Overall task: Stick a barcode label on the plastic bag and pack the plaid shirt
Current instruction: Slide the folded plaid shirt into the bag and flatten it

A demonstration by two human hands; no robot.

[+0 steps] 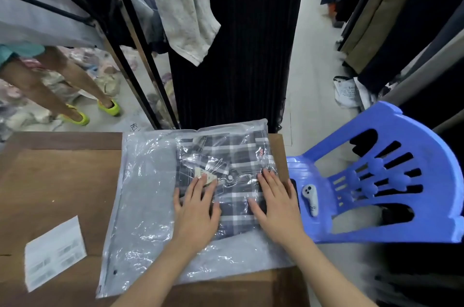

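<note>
A clear plastic bag [145,193] lies flat on the brown table [57,181]. Inside its right half sits the folded plaid shirt [241,156], dark grey with white checks, a small tag near its collar. My left hand [198,208] rests palm down on the bag over the shirt's left part, fingers spread. On the shirt's right part my right hand [276,203] presses flat in the same way. A white sheet of barcode labels [54,251] lies on the table to the left of the bag, apart from both hands.
A blue plastic chair [391,181] stands right of the table with a small white controller [310,197] on its seat. Dark garments hang on racks behind and at right. Another person's legs in yellow shoes [82,115] stand at the far left.
</note>
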